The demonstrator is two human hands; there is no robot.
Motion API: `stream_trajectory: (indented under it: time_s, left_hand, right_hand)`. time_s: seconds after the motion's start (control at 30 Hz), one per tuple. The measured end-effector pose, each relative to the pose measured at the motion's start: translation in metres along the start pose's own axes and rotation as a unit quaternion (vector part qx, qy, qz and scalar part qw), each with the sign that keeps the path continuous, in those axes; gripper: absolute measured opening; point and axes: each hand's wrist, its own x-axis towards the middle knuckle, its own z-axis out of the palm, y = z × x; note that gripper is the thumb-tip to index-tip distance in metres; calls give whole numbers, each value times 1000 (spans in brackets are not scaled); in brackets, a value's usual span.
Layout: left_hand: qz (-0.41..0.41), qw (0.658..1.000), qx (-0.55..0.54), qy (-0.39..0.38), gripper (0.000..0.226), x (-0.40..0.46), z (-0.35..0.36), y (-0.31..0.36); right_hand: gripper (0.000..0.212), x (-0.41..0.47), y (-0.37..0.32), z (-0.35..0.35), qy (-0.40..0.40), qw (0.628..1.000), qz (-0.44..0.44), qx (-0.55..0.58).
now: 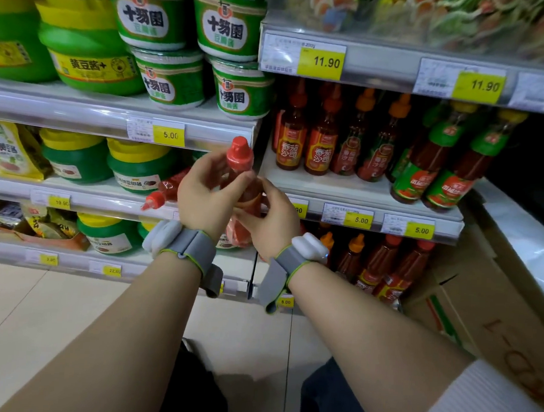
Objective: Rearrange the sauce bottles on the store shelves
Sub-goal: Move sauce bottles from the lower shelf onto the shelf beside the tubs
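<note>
A red-capped sauce bottle (240,160) stands upright in mid-air in front of the shelves, gripped by both hands. My left hand (205,196) wraps its neck and body from the left; my right hand (270,218) holds its lower body from the right. A second red-capped bottle (162,193) lies tipped on its side on the left middle shelf, its cap pointing out over the edge. Rows of upright sauce bottles with red (291,134), orange (375,142) and yellow caps (455,162) fill the right middle shelf (328,185). More bottles (384,265) stand on the shelf below.
Green tubs of bean paste (173,74) and yellow-lidded green tubs (83,54) fill the left shelves. Yellow price tags (169,134) line the shelf edges. A cardboard box (495,312) sits on the floor at the right. Tiled floor lies below.
</note>
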Motion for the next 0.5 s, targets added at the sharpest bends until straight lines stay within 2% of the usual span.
stream_trajectory:
  time_s: [0.17,0.33,0.5]
  left_hand:
    - [-5,1000,12,-20,38,-6,5,-2]
    - [-27,998,46,-19,32,-14,9,-2]
    - [-18,997,56,-50,30,-22,17,1]
  right_hand:
    - [53,-9,2,-15,-16,998,53,-18]
    - [56,-20,2,-23,0,996,77,-42]
    - [63,-20,6,-36,-5,993,81,-91]
